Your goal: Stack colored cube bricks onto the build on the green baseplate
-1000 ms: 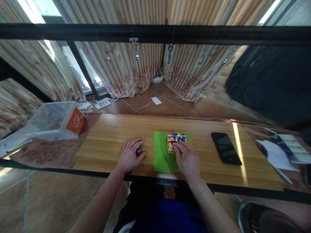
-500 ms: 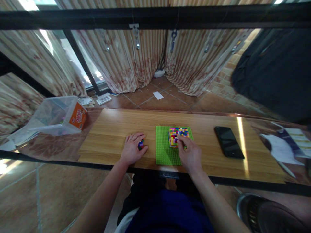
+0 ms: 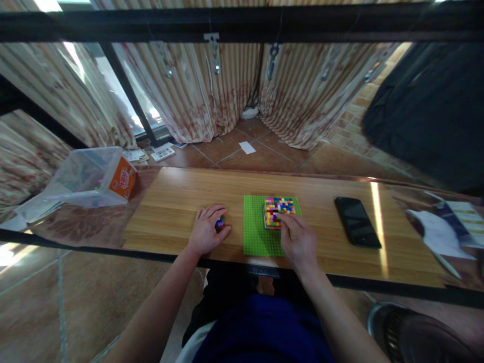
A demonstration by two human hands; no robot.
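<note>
A block built of many-coloured toy bricks [image 3: 279,205] stands on a green studded baseplate [image 3: 252,237]. My right hand [image 3: 298,239] reaches over the block's front right corner. Its thumb and forefinger are closed in a pinch at the block's top, on a small toy brick mostly hidden by the fingertips. To the left of the baseplate, my left hand [image 3: 207,229] rests on the wooden board, curled round a few loose toy bricks [image 3: 220,223]. Blue and green ones show between thumb and fingers; the palm hides the others.
A black phone [image 3: 357,222] lies on the wooden board [image 3: 181,191] to the right. Beyond the board's left end stands a clear plastic box [image 3: 86,176] with an orange label. Papers [image 3: 440,232] lie at the far right. A dark bar [image 3: 242,22] crosses above.
My right hand has shifted slightly right and back from the brick block's top. My left hand stays round its bricks. The view has tilted a little.
</note>
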